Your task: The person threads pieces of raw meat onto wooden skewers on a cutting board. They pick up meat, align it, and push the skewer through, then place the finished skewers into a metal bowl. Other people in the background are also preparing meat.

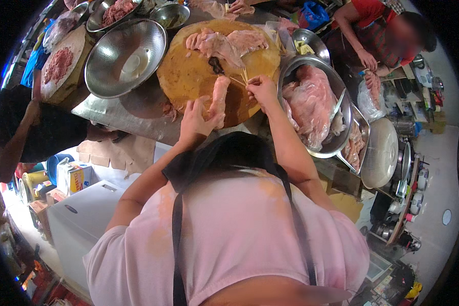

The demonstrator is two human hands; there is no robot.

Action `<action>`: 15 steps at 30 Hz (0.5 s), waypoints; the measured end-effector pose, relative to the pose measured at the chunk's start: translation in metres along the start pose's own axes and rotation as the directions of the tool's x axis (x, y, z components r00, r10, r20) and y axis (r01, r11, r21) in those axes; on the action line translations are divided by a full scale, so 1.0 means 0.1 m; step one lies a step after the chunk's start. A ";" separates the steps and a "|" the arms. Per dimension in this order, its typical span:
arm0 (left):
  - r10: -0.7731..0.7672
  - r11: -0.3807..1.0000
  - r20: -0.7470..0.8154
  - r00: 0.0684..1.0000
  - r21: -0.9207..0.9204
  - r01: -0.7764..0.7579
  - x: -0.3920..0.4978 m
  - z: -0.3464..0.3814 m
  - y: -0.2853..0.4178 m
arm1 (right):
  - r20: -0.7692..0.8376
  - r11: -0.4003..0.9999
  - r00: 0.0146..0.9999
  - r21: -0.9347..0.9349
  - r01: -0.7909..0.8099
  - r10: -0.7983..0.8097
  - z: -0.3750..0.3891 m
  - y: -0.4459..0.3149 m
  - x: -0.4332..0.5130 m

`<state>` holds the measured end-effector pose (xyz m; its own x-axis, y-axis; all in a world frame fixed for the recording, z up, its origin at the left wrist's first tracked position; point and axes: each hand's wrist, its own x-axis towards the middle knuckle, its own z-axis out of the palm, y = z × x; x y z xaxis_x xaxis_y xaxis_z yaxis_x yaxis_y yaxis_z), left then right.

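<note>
On a round wooden chopping board (179, 76), my left hand (197, 119) grips a rolled piece of raw meat (219, 95), which points away from me. Several thin wooden sticks (244, 76) are pinched between the fingertips of my right hand (262, 91). One stick slants towards the far end of the roll; whether it pierces the meat I cannot tell. Beyond the roll lies a small dark item (215, 65), too unclear to name. Flattened pieces of raw meat (222, 45) spread over the board's far part.
An empty-looking steel basin (118, 57) sits left of the board. To the right, a large bowl (346, 143) holds raw meat and a knife (338, 102). Beyond it is a bowl of pale yellow sticks (303, 47). Co-workers' hands (367, 61) are busy at the right, left and far side.
</note>
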<state>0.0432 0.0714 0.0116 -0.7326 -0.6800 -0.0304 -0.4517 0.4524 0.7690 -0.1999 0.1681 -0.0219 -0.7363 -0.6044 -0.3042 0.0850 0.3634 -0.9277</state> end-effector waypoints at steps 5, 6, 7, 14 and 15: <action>0.096 0.994 -0.022 0.995 0.057 -0.095 0.01 -0.06 0.10 | 0.076 0.975 0.993 0.195 -0.102 0.089 0.00 0.04 -0.22; 0.100 0.993 0.019 0.995 0.067 -0.101 0.00 -0.05 0.12 | 0.097 0.972 0.991 0.208 -0.110 0.091 -0.01 0.04 -0.26; 0.102 0.992 0.047 0.994 0.072 -0.105 -0.02 -0.03 0.14 | 0.090 0.968 0.987 0.202 -0.149 0.133 0.00 0.03 -0.29; 0.142 0.984 0.080 0.987 0.102 -0.149 -0.01 0.02 0.17 | 0.187 0.938 0.980 0.322 -0.129 0.071 -0.01 -0.12 -0.55; 0.119 0.986 0.082 0.989 0.110 -0.128 0.00 0.03 0.17 | 0.218 0.930 0.970 0.321 -0.176 0.109 -0.01 -0.13 -0.57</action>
<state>0.0346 0.0809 0.0230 -0.8205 -0.5715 0.0096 -0.4072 0.5963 0.6918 -0.1596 0.1982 0.0074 -0.5584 -0.7014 -0.4430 0.4246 0.2171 -0.8790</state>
